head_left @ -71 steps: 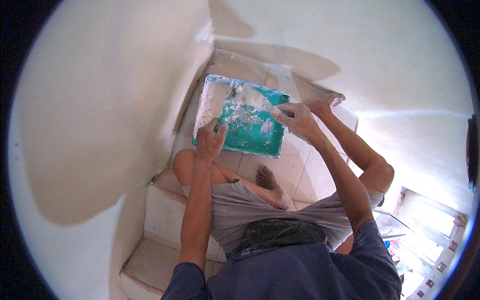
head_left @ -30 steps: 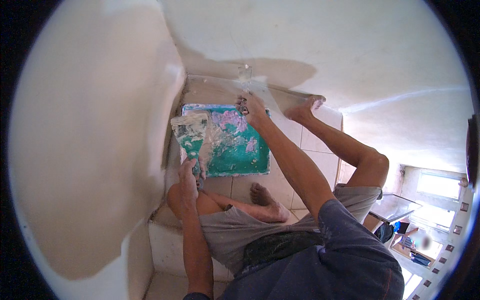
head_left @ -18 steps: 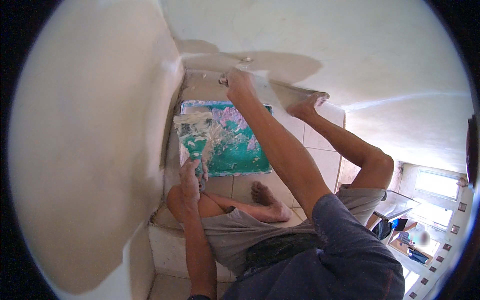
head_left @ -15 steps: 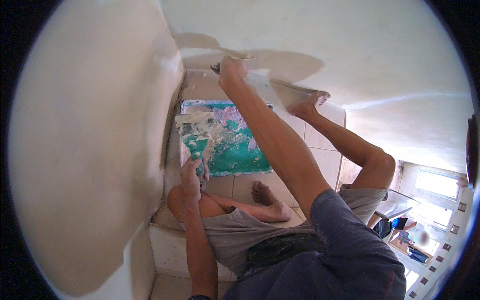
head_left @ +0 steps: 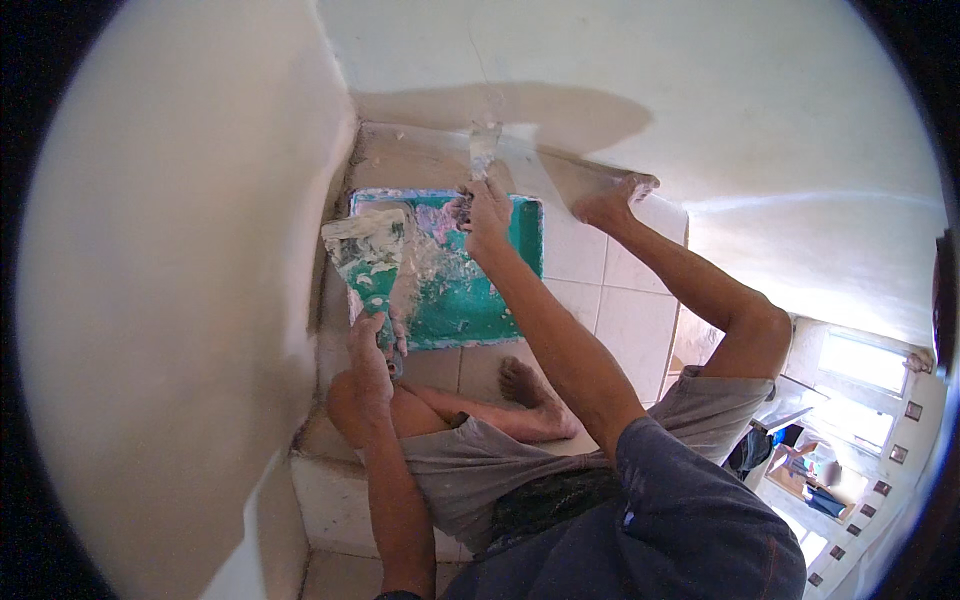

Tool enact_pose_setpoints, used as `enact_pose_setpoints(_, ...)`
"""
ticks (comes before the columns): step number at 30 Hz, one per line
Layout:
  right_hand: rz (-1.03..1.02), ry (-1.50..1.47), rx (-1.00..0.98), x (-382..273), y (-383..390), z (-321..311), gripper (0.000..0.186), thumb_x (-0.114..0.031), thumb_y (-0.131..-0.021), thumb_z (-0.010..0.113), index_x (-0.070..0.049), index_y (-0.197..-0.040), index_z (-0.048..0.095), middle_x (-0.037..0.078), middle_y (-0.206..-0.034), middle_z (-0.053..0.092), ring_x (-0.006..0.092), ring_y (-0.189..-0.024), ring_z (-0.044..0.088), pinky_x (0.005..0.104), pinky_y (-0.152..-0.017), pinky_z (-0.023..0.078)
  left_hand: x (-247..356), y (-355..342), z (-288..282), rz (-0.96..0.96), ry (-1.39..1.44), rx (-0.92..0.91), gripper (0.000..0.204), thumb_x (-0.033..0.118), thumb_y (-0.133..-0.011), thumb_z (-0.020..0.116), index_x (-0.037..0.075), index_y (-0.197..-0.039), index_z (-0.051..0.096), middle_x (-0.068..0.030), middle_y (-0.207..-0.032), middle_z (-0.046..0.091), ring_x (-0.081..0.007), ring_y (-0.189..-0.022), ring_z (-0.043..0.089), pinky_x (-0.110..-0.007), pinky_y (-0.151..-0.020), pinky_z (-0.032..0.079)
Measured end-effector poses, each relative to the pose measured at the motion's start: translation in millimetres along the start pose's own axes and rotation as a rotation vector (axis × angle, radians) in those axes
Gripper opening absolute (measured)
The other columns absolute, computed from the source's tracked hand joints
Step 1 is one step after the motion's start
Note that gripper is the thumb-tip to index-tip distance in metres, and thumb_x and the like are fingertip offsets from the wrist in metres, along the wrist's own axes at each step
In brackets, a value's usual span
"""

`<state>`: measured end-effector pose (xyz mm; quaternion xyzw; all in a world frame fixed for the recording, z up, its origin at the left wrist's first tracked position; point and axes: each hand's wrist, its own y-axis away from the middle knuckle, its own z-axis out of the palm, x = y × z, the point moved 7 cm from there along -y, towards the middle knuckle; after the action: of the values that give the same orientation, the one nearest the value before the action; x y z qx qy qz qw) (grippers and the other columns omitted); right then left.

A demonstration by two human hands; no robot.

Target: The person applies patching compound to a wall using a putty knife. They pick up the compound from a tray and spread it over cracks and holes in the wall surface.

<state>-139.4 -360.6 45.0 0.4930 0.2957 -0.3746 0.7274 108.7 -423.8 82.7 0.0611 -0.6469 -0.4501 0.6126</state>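
Note:
My left hand (head_left: 372, 355) grips a wide putty knife (head_left: 362, 250), its blade smeared with off-white paste, over the left side of a shallow teal tray (head_left: 455, 320). Pink and white paste coats parts of the tray. In my right hand (head_left: 482, 212) is a narrower putty knife (head_left: 484, 140), blade pointing away from me above the tray's far edge, near the foot of the back wall. Whether that blade touches the wall, I cannot tell. The tray rests on a tiled step (head_left: 570, 290) between my legs.
A pale wall (head_left: 180, 250) rises close on my left, another (head_left: 650, 70) ahead and to the right, meeting in a corner. My bare foot (head_left: 610, 205) is against the step's back edge. Lower right, beyond the step, are windows (head_left: 860, 360) and assorted items below them.
My right hand went up from the tray to the wall's foot, then came back down slightly. My left hand has lifted the wide knife's loaded blade to the tray's left side.

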Motion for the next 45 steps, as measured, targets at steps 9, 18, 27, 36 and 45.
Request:
enact_pose_setpoints(9, 0.051, -0.072, 0.048, 14, -48, -40, 0.005, -0.009, -0.079, 0.053, -0.005, -0.078, 0.051, 0.008, -0.067, 0.053, 0.0153, -0.047, 0.051, 0.0262, -0.037, 0.040, 7, 5, 4, -0.032, -0.046, -0.005, 0.021, 0.024, -0.082, 0.045, 0.006, -0.087, 0.054, -0.0022, -0.064, 0.052, -0.0108, -0.048, 0.047, -0.021, -0.042, 0.034)
enact_pose_setpoints(18, 0.051, -0.176, 0.190, 20, -78, -27, 0.007, -0.008, -0.083, 0.049, -0.002, -0.081, 0.048, 0.010, -0.065, 0.051, 0.0197, -0.048, 0.052, 0.0315, -0.039, 0.042, 3, -3, 6, 0.020, 0.046, -0.074, 0.021, 0.022, -0.081, 0.045, 0.003, -0.086, 0.053, -0.0029, -0.062, 0.050, -0.0113, -0.047, 0.046, -0.022, -0.043, 0.034)
enact_pose_setpoints(27, -0.011, -0.155, 0.051, 11, -89, -1, 0.004, -0.004, -0.080, 0.053, -0.002, -0.082, 0.051, 0.011, -0.065, 0.053, 0.0233, -0.055, 0.056, 0.0326, -0.042, 0.044, -3, -8, 4, 0.026, -0.010, -0.063, 0.023, 0.024, -0.081, 0.044, 0.004, -0.087, 0.055, -0.0014, -0.062, 0.050, -0.0098, -0.047, 0.046, -0.020, -0.043, 0.034)
enact_pose_setpoints(36, -0.105, 0.077, 0.279, -23, -101, 60, 0.008, 0.001, -0.073, 0.055, -0.003, -0.080, 0.054, 0.009, -0.067, 0.054, 0.0194, -0.060, 0.057, 0.0325, -0.046, 0.044, -2, -6, 6, -0.016, -0.069, -0.008, 0.023, 0.026, -0.080, 0.045, 0.006, -0.087, 0.055, -0.0008, -0.062, 0.051, -0.0088, -0.046, 0.045, -0.019, -0.040, 0.030)
enact_pose_setpoints(45, -0.007, -0.080, 0.114, 8, -27, -1, 0.003, -0.009, -0.081, 0.052, -0.007, -0.080, 0.050, 0.004, -0.060, 0.047, 0.0124, -0.048, 0.048, 0.0279, -0.042, 0.041, -1, -1, 5, -0.038, -0.075, 0.005, 0.024, 0.028, -0.080, 0.045, 0.006, -0.086, 0.053, -0.0007, -0.060, 0.049, -0.0093, -0.046, 0.044, -0.020, -0.042, 0.029)
